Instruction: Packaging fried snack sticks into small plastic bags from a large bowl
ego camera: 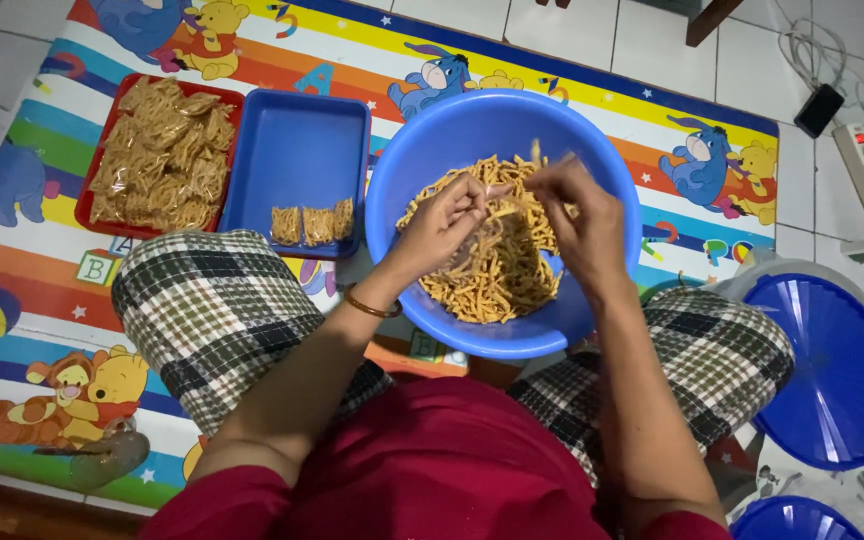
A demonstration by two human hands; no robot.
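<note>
The person sits cross-legged on a cartoon play mat (42,300) with a big blue basin (592,170) of yellow snack sticks (507,275) between the knees. Both hands hover over the pile. The left hand (442,222) has its fingers pinched together on what looks like a small clear plastic bag (480,245), holding its mouth up, and the right hand (577,215) has its fingertips closed on a few sticks right above that. The bag is blurry, so its fill level can't be told.

Off to the person's left, a blue tray (297,150) holds 3 small filled packets (314,225), and a red tray (102,150) beside it is heaped with many more. A blue lid (837,370) lies on the right.

To do this bit well, probably keep the bag mouth pulled wide and right over the basin so strays fall back in, and drop small pinches so the sticks don't snap.
</note>
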